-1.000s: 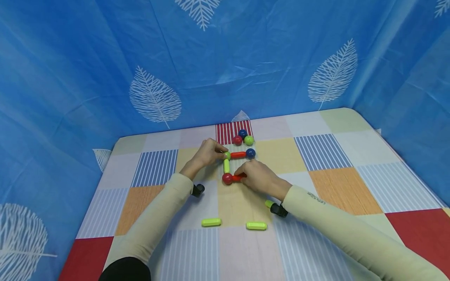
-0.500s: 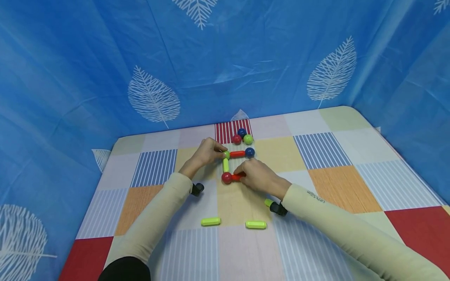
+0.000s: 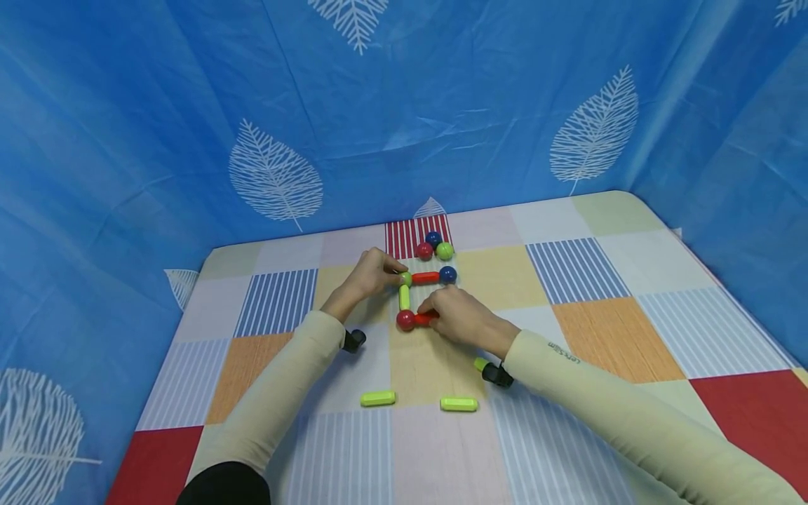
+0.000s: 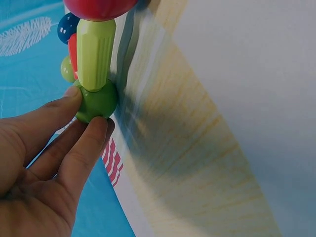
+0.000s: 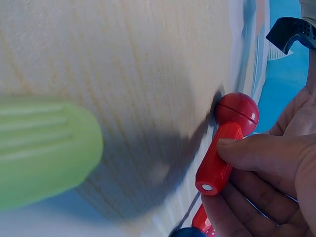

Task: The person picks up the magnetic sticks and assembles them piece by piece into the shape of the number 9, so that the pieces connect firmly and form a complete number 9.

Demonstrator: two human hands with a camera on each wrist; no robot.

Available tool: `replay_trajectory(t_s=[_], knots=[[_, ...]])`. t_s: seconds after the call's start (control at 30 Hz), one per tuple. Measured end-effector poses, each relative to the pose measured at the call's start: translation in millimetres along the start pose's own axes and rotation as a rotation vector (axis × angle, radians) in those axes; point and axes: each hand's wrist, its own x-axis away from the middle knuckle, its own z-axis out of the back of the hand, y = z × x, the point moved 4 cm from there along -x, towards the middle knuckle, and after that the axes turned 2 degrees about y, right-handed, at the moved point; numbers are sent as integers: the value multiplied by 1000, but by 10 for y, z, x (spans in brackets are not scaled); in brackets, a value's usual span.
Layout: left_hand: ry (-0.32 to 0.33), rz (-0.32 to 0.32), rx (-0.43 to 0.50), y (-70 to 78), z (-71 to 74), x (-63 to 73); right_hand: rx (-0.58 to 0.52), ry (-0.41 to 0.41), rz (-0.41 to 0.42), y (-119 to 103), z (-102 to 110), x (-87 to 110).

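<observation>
My left hand [image 3: 369, 275] pinches a green ball [image 4: 96, 104] between thumb and fingertips. From that ball a light-green rod [image 4: 94, 59] runs to a red ball [image 3: 406, 320], and a red rod [image 3: 426, 278] leads to a blue ball [image 3: 447, 275]. My right hand [image 3: 463, 317] pinches a second red rod [image 5: 217, 160] whose one end meets the red ball; its free end shows a small silvery disc in the right wrist view. Together these pieces form an angular shape open to the right.
Behind the shape sit a loose blue ball [image 3: 433, 239], a red ball [image 3: 424, 251] and a green ball [image 3: 445, 251]. Nearer lie light-green rods, one left [image 3: 377, 398], one right [image 3: 459, 405], and another rod [image 3: 481, 364] partly behind the right wrist camera. A blue curtain [image 3: 404, 126] borders the table.
Both hands keep their grips and the joined pieces look the same. The whole head view has shifted very slightly.
</observation>
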Motion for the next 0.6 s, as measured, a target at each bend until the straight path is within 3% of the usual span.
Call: replay_trajectory(t_s=[0.2, 0.37, 0.6], knots=[[-5, 3, 3, -13, -7, 3, -1, -6, 5, -5, -7, -1], [-9, 3, 13, -23, -11, -10, -10, 17, -41, 27, 57, 38], [-15, 2, 29, -33, -11, -16, 5, 70, -60, 75, 226, 289]])
